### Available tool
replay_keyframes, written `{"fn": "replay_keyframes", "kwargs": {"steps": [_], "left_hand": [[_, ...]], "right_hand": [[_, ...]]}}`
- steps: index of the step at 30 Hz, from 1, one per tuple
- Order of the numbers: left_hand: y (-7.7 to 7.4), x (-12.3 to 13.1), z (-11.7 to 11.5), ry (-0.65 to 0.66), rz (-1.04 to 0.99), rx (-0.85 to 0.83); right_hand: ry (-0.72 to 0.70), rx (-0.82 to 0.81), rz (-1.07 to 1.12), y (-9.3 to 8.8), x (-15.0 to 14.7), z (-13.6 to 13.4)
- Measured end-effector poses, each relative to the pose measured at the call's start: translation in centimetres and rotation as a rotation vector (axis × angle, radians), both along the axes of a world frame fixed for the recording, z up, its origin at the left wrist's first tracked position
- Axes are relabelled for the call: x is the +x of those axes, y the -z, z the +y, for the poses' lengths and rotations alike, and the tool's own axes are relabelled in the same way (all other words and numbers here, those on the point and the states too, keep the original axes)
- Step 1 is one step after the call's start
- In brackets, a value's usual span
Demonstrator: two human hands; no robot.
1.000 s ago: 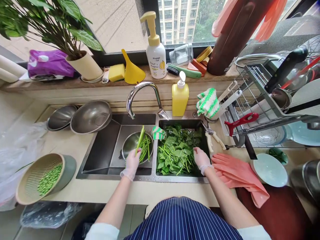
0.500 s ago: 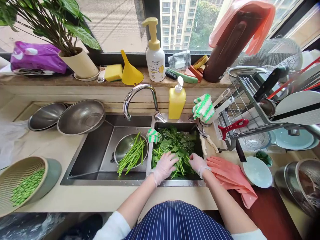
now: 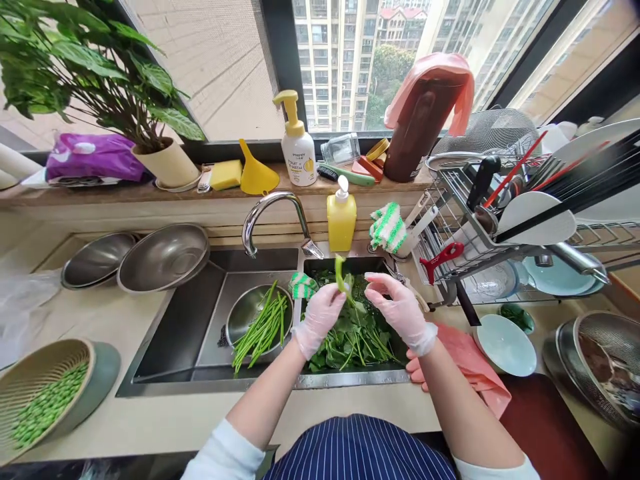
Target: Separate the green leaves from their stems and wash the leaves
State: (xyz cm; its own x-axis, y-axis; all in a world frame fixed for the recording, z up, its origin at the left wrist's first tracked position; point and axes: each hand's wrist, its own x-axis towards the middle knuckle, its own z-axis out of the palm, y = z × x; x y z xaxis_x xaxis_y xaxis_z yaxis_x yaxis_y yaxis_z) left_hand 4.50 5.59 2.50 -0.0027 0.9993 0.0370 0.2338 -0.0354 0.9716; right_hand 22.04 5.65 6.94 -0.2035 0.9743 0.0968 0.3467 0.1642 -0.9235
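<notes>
Both of my hands wear thin clear gloves. My left hand (image 3: 319, 319) pinches a light green vegetable stem (image 3: 340, 272) upright over the right sink basin. Just right of it, my right hand (image 3: 397, 310) is raised with thumb and fingers apart and nothing visible in them. Below lie leafy greens (image 3: 353, 340) in the right basin (image 3: 350, 380), their stems pointing toward me. In the left basin (image 3: 207, 333), a metal bowl (image 3: 245, 307) holds a bundle of bare green stems (image 3: 265, 327) leaning over its rim.
A green-striped cloth (image 3: 303, 285) lies over the basin divider, with the faucet (image 3: 273, 197) behind. Pink rubber gloves (image 3: 465, 360) and a pale bowl (image 3: 507, 345) are at right, below a dish rack (image 3: 450, 200). A basket of green beans (image 3: 95, 373) stands at left.
Both hands have risen from the greens. A single stem has come up in my left hand, while my right hand has opened beside it. The view has tilted upward.
</notes>
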Motion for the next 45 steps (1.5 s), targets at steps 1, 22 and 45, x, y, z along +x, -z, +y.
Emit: {"fn": "replay_keyframes", "kwargs": {"steps": [1, 22, 45], "left_hand": [[-0.4, -0.3, -0.1, -0.047, -0.025, -0.025], [1.4, -2.8, -2.8, -0.182, -0.142, -0.293], [1.1, -3.8, -1.6, -0.383, -0.425, -0.450]], "right_hand": [[0.013, -0.017, 0.002, 1.1, -0.3, 0.0], [0.051, -0.175, 0.081, 9.5, -5.3, 0.1], [-0.238, -0.454, 0.144, 11.8, -4.4, -0.7]]}}
